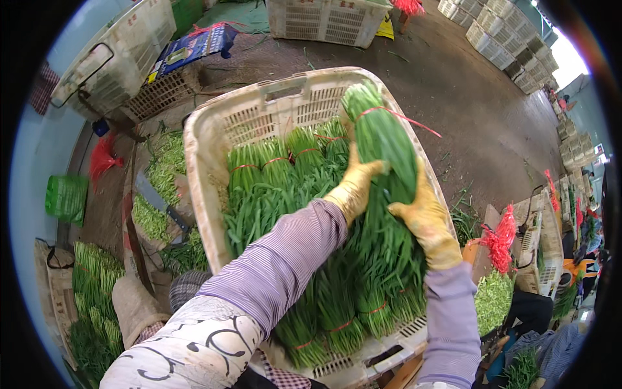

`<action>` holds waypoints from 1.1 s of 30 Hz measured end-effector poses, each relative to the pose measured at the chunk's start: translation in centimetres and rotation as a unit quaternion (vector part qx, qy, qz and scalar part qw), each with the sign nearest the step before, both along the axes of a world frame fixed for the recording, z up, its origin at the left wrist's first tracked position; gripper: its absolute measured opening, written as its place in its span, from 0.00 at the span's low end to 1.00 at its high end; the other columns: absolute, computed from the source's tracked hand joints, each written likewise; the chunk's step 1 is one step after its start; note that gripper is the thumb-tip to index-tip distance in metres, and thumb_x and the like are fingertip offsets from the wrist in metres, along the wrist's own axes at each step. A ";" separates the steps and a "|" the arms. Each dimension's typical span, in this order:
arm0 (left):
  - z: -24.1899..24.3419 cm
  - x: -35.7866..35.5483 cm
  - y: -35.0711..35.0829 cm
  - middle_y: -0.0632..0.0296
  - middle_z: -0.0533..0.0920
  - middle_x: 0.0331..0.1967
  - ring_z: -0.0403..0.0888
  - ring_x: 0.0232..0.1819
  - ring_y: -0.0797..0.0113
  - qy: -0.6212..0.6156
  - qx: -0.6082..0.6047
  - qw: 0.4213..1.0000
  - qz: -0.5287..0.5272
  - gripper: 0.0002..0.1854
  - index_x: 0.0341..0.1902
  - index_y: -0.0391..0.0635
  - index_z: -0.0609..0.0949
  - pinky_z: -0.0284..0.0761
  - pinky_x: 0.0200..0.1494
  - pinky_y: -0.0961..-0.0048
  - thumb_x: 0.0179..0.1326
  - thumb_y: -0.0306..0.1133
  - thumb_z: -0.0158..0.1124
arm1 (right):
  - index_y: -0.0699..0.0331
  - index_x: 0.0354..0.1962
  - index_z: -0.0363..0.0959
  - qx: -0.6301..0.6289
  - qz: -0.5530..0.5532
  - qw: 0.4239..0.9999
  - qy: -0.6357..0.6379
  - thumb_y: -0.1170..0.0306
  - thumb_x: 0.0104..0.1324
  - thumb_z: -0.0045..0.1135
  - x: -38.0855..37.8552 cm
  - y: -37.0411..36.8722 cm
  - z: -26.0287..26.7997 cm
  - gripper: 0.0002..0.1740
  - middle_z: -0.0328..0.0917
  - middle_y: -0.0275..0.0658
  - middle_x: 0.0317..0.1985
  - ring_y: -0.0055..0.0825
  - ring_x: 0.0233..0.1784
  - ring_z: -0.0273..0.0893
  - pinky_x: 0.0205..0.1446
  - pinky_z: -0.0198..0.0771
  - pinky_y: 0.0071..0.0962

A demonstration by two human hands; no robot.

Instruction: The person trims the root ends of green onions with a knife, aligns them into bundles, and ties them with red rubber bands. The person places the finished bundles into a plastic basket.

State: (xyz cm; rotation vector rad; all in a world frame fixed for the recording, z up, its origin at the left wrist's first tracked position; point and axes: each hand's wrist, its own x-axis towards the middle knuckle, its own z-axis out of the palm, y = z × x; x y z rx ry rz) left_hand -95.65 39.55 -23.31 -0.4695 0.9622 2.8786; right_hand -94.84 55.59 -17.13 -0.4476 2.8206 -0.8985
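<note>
My left hand (354,187) and my right hand (427,221), both in yellowish gloves, hold a bunch of garlic chives (381,131) between them. A red tie circles it near the pale cut end, which points away from me, with a loose tail to the right. The bunch is over the right side of a white plastic crate (286,99). Tied bunches (262,160) line the crate's far side, pale ends outward. Along the near side, other bunches (340,321) lie with their cut ends towards me. Leaves meet in the middle, partly hidden by my left forearm.
Left of the crate, a cleaver (160,202) rests among chopped trimmings (167,160). Red ties (104,158) hang beyond it. More chives (95,291) stand at lower left. On the right are red ties (500,240), trimmings (493,301) and other people. Stacked crates (505,36) stand far off.
</note>
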 end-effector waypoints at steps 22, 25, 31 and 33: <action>2.0 1.1 1.9 0.38 0.63 0.76 0.61 0.77 0.37 0.136 -0.670 0.722 0.104 0.41 0.78 0.45 0.65 0.57 0.79 0.57 0.57 0.23 0.62 | 0.63 0.80 0.28 0.261 -0.035 0.961 0.086 0.50 0.66 0.64 2.6 1.2 -13.4 0.62 0.62 0.56 0.70 0.54 0.72 0.64 0.72 0.63 0.51; 5.8 5.4 0.8 0.40 0.61 0.78 0.57 0.78 0.33 0.271 -0.762 0.588 0.019 0.44 0.76 0.47 0.68 0.54 0.79 0.43 0.51 0.30 0.69 | 0.63 0.75 0.56 0.091 -0.035 0.993 0.062 0.47 0.68 0.58 1.0 2.1 -14.8 0.46 0.66 0.53 0.71 0.49 0.74 0.63 0.76 0.59 0.42; 11.0 17.2 -18.3 0.42 0.68 0.73 0.63 0.75 0.34 0.326 -0.843 0.390 0.175 0.36 0.69 0.48 0.76 0.57 0.73 0.32 0.51 0.35 0.67 | 0.67 0.79 0.42 0.165 0.012 0.975 0.148 0.48 0.74 0.53 2.5 5.4 -12.9 0.50 0.48 0.57 0.81 0.50 0.84 0.47 0.85 0.43 0.41; 12.0 24.4 -27.4 0.44 0.74 0.66 0.68 0.70 0.36 0.195 -0.882 0.360 0.234 0.33 0.66 0.47 0.78 0.63 0.72 0.40 0.51 0.32 0.66 | 0.67 0.79 0.42 0.246 0.014 0.949 0.196 0.47 0.77 0.48 5.7 7.4 -12.4 0.47 0.48 0.57 0.81 0.50 0.84 0.47 0.85 0.43 0.41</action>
